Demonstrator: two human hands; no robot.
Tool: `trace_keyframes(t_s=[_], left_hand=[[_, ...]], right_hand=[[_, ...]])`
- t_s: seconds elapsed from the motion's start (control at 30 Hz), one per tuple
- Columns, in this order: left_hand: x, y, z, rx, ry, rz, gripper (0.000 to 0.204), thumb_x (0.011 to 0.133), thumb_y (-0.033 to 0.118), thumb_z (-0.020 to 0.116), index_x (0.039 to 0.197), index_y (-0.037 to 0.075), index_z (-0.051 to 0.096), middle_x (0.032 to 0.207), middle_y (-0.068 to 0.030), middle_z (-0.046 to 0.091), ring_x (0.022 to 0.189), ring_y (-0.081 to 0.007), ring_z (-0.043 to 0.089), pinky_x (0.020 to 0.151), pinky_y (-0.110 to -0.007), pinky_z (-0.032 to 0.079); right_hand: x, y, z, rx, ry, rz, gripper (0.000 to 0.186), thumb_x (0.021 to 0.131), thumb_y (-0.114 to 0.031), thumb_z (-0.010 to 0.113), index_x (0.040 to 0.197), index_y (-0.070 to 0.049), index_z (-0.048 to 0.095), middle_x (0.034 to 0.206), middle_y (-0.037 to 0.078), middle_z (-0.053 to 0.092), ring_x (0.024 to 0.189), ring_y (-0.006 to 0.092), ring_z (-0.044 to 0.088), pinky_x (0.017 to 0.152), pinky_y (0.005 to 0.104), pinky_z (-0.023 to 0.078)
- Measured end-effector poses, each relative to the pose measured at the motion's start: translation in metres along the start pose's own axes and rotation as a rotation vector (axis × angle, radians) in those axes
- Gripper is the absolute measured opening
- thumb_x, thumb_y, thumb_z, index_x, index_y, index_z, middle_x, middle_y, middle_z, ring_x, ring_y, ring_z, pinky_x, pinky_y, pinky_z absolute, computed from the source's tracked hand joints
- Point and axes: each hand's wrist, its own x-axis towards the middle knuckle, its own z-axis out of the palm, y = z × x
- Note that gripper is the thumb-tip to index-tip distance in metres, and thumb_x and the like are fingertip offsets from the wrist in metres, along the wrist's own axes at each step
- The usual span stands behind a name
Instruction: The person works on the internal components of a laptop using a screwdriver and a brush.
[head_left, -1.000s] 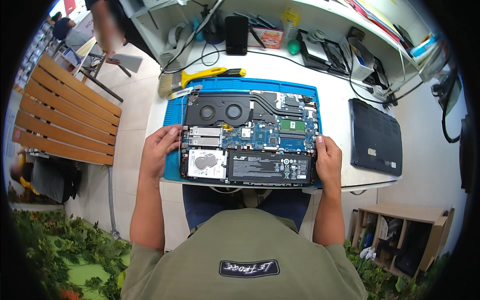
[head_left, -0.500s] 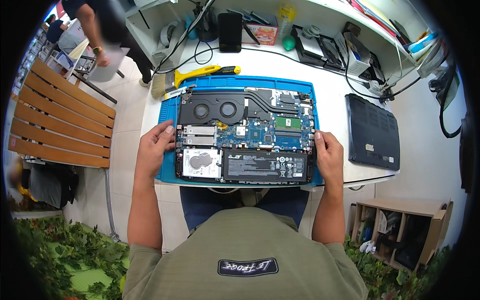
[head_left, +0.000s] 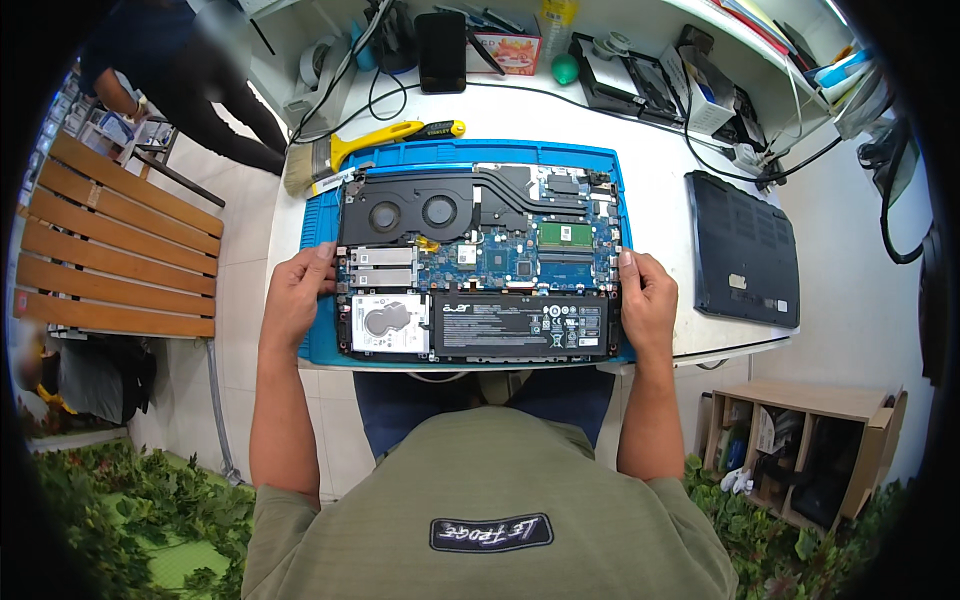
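An opened laptop base [head_left: 495,262] lies on a blue work mat [head_left: 590,156], its inside facing up. Along its far side run a black cooling unit with two round fans [head_left: 412,215] and dark heat pipes. A green memory module [head_left: 565,234] sits on the blue circuit board. Nearest me are a silver hard drive [head_left: 390,322] and a wide black battery [head_left: 520,326]. My left hand [head_left: 298,290] grips the laptop's left edge, thumb up and fingers partly hidden. At the right edge, my right hand [head_left: 648,295] holds likewise, its thumb against the side.
A yellow-handled brush [head_left: 375,143] lies across the mat's far left corner. The dark laptop bottom cover [head_left: 745,250] rests on the table at right. Farther back are a phone [head_left: 442,52], cables and a green ball [head_left: 565,68]. A person [head_left: 190,70] stands beyond the slatted wooden bench [head_left: 120,245].
The whole view has shifted slightly, so the table things appear farther left and up. Both hands stay at the laptop's sides, the right thumb closer over its edge. The person behind has changed posture.
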Motion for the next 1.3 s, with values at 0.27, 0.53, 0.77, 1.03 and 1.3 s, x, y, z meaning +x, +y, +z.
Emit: trace_keyframes(t_s=[0.27,0.53,0.77,1.03,1.3], left_hand=[[0.002,-0.014,-0.001,-0.106,-0.009,0.014,0.052,0.116,0.042,0.06,0.129,-0.006,0.076,0.095,-0.0043,0.073,0.083,-0.009,0.064,0.079,-0.026,0.056],[0.003,-0.01,-0.003,-0.073,0.005,-0.011,0.051,0.115,0.042,0.062,0.126,-0.006,0.077,0.094,-0.0037,0.072,0.082,-0.0089,0.063,0.078,-0.025,0.055],[0.002,-0.008,-0.003,-0.048,0.009,0.0,0.051,0.114,0.042,0.064,0.127,-0.006,0.078,0.095,-0.0044,0.074,0.082,-0.0092,0.064,0.078,-0.026,0.055],[0.004,-0.013,-0.003,-0.068,0.005,-0.015,0.049,0.114,0.04,0.064,0.128,-0.005,0.078,0.095,-0.0037,0.073,0.084,-0.0091,0.065,0.078,-0.026,0.056],[0.006,-0.013,-0.005,-0.009,-0.006,-0.002,0.053,0.115,0.041,0.062,0.134,-0.007,0.073,0.1,-0.0073,0.077,0.082,-0.0117,0.07,0.079,-0.026,0.058]], right_hand=[[0.0,-0.001,0.0,-0.017,0.003,-0.037,0.031,0.11,-0.023,0.066,0.114,0.004,0.08,0.08,0.012,0.068,0.075,0.0232,0.063,0.07,0.0396,0.048],[-0.001,0.0,0.0,-0.017,0.003,-0.04,0.031,0.111,-0.022,0.064,0.115,0.005,0.08,0.081,0.012,0.068,0.077,0.023,0.062,0.072,0.0393,0.048],[-0.002,0.004,0.0,0.038,0.028,-0.069,0.029,0.111,-0.02,0.064,0.114,0.005,0.08,0.08,0.012,0.067,0.076,0.0227,0.061,0.071,0.0388,0.047],[-0.001,0.0,-0.001,0.064,0.017,-0.034,0.031,0.111,-0.021,0.064,0.113,0.005,0.079,0.079,0.011,0.067,0.075,0.0214,0.061,0.071,0.0382,0.047],[-0.002,0.001,0.0,0.123,0.024,-0.016,0.032,0.112,-0.022,0.064,0.112,0.006,0.079,0.079,0.012,0.067,0.075,0.0215,0.061,0.071,0.0376,0.048]])
